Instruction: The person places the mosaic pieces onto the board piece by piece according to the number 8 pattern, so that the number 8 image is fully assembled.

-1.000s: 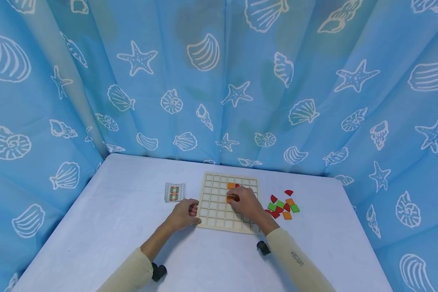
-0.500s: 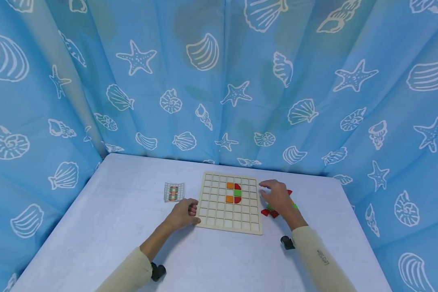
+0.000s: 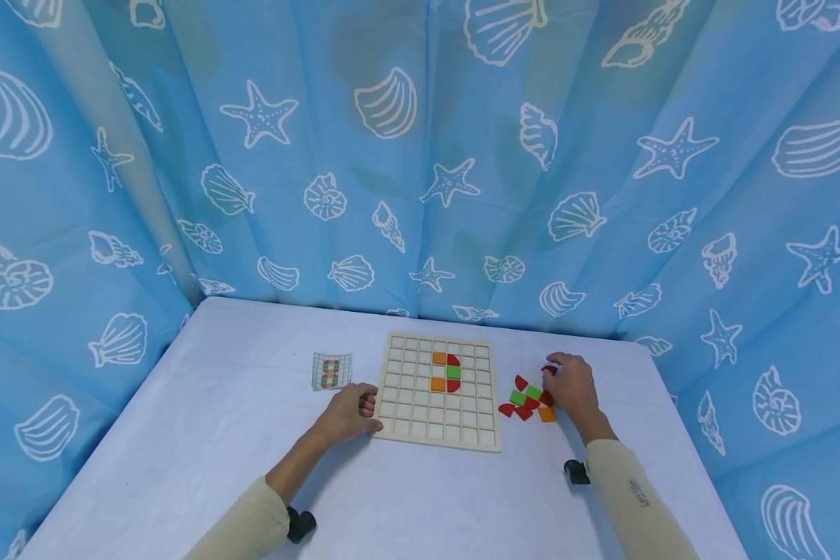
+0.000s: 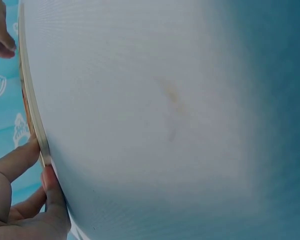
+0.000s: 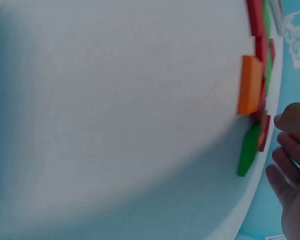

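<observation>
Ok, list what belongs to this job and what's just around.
In the job, it seems:
wooden grid board, held at its edge by the left hand
orange squares, red quarter-circles and green square set in it
loose coloured pieces, near the right hand
patterned grid card, probably the model

Just around:
white-covered table
seashell-and-starfish curtain
black devices at the cuffs

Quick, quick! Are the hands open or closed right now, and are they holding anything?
Left hand: closed on the edge of the board.
Right hand: open beside the coloured pieces, nothing visible in it.
</observation>
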The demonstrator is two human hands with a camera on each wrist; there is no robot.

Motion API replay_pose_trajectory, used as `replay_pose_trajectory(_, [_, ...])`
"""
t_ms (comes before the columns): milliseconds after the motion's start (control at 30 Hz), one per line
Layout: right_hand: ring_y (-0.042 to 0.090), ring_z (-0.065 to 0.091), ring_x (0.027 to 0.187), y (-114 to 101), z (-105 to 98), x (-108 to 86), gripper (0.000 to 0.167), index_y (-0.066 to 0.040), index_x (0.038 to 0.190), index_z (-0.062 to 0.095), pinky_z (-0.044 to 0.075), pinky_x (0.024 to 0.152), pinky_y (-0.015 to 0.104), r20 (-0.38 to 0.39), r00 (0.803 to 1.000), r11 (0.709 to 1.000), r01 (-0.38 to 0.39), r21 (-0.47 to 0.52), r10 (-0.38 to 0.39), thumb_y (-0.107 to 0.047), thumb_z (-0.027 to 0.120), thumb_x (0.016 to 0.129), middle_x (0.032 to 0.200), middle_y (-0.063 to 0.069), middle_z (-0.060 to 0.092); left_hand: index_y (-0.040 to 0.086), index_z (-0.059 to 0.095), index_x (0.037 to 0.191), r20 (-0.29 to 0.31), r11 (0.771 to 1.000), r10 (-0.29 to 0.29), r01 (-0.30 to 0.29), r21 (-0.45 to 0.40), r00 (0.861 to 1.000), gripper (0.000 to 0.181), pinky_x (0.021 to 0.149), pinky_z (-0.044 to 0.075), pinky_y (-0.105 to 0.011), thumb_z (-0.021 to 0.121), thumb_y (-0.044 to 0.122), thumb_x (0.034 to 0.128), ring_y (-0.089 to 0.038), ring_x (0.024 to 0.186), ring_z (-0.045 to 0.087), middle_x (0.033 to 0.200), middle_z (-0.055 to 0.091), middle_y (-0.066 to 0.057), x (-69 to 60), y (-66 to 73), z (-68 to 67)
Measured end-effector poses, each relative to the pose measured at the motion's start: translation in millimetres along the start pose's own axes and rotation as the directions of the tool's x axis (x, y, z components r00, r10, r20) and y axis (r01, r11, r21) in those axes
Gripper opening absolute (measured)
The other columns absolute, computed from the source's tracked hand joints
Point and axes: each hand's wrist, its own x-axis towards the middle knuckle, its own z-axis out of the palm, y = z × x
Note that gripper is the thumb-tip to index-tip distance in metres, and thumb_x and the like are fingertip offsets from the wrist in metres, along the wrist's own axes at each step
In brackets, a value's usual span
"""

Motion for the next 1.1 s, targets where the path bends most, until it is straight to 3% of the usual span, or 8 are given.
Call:
replay_pose_trajectory(233, [0.035, 0.051, 0.104, 6.7, 6.6, 2.4, 0.029, 0.001, 0.120, 0.063, 0.050, 0.090, 0.047, 0.028, 1.000, 1.000, 0.013, 0.000, -0.013, -0.003, 0.066, 0.091, 0.113, 0.020, 0.061, -0.005, 0.055, 0.130, 0.000, 1.000, 0.004, -0.004, 0.021, 1.000, 0.065, 0.079, 0.047, -0.034, 0.085, 0.005, 0.0725, -0.017, 0.085, 0.053, 0.095, 0.054, -0.004, 0.4, -0.9, 1.5])
replay_pose_trajectory(433, [0.037, 0.049, 0.111, 0.8, 5.3, 4.0, 0.032, -0.001, 0.122, 0.063, 0.047, 0.093, 0.052, 0.065, 0.996, 0.998, 0.062, 0.027, -0.064, -0.002, 0.064, 0.090, 0.122, 0.021, 0.058, -0.006, 0.055, 0.129, 0.001, 1.000, 0.017, -0.017, 0.021, 1.000, 0.065, 0.079, 0.046, -0.035, 0.085, 0.006, 0.0725, -0.017, 0.085, 0.052, 0.095, 0.054, -0.004, -0.5, -1.8, 1.1])
replay_pose_trajectory(600, [0.038, 0.049, 0.108, -4.1, 5.6, 1.9, 0.040, 0.004, 0.125, 0.058, 0.051, 0.088, 0.049, 0.033, 0.999, 1.000, -0.007, 0.006, 0.006, -0.015, 0.068, 0.090, 0.118, 0.024, 0.056, -0.006, 0.055, 0.129, -0.001, 1.000, 0.019, -0.019, 0.022, 1.000, 0.065, 0.078, 0.046, -0.035, 0.085, 0.006, 0.0728, -0.017, 0.084, 0.052, 0.094, 0.055, -0.004, 0.0, -2.7, 1.4])
replay_pose_trajectory(900, [0.037, 0.049, 0.109, -2.2, 10.9, 1.3, 0.037, 0.002, 0.127, 0.059, 0.048, 0.093, 0.050, 0.045, 0.999, 0.999, -0.021, 0.044, 0.019, -0.005, 0.064, 0.091, 0.120, 0.022, 0.057, -0.006, 0.055, 0.129, 0.003, 1.000, 0.014, -0.014, 0.009, 1.000, 0.064, 0.078, 0.047, -0.035, 0.085, 0.005, 0.0728, -0.017, 0.084, 0.052, 0.094, 0.054, -0.004, -0.4, -2.6, -0.3])
replay_pose_trajectory(1100, [0.036, 0.048, 0.106, 1.0, 13.3, 0.6, 0.034, 0.002, 0.124, 0.062, 0.050, 0.088, 0.048, 0.041, 0.999, 0.997, -0.039, 0.062, 0.037, -0.006, 0.065, 0.091, 0.116, 0.022, 0.057, -0.006, 0.055, 0.130, 0.010, 1.000, 0.012, -0.012, 0.003, 1.000, 0.065, 0.078, 0.046, -0.035, 0.085, 0.006, 0.0730, -0.017, 0.085, 0.052, 0.094, 0.054, -0.004, 0.5, -3.5, 0.0])
